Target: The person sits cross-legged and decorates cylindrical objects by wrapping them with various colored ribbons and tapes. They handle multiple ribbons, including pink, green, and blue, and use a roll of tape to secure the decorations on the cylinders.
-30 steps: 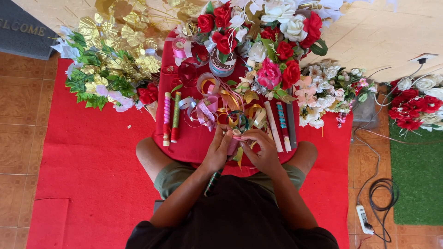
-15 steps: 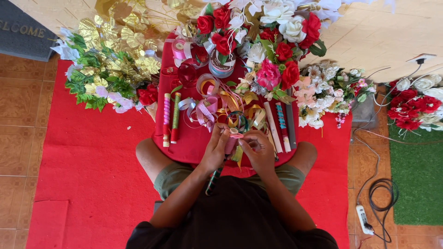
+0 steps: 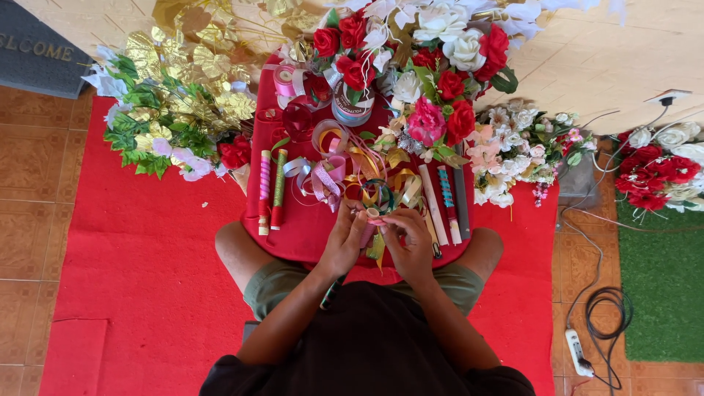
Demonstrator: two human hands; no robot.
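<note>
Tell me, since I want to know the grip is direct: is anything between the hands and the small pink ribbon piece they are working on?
Nothing visible. The left hand and right hand both pinch the pink ribbon piece directly, above the red tray; the loose ribbons lie beyond it.

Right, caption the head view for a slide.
Both hands, left hand and right hand, pinch a small flower stem above tangled ribbons.

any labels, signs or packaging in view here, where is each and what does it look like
Doormat: top left corner on the tiled floor, dark grey rectangle with pale lettering.
Ribbon spool: top of the red low table, round, with a dark printed label on its face and a pale blue rim.
Pink tape roll: left of that spool, round, no label readable.
No screens in view.
</note>
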